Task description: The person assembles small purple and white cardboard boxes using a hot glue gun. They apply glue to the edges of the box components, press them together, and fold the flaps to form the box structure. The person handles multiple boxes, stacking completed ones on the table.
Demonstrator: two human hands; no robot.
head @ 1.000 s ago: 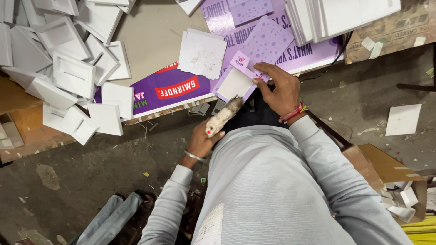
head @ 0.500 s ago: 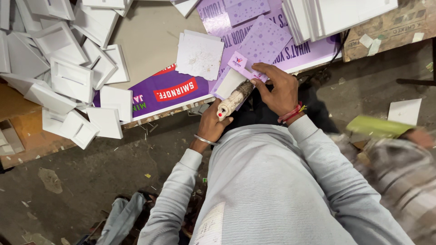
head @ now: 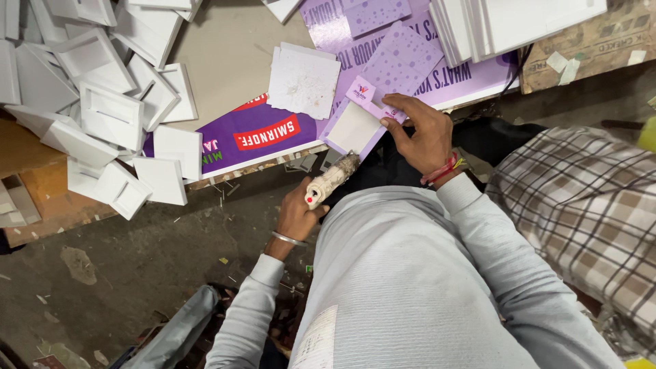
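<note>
two hands busy — right hand [head: 422, 133] now pinches the purple card [head: 372, 109] at the table edge [head: 273, 164]; left hand [head: 298, 215] still grips the glue stick [head: 331, 180].

Pile of white shallow trays [head: 102, 109] lay upper left, jumbled; stack of white boards [head: 512, 24] sat top right; white square card [head: 304, 82] rested on purple printed sheet [head: 253, 133]; plaid cloth [head: 581, 212] at right; paper scraps [head: 225, 195] littered grey floor [head: 137, 266].
</note>
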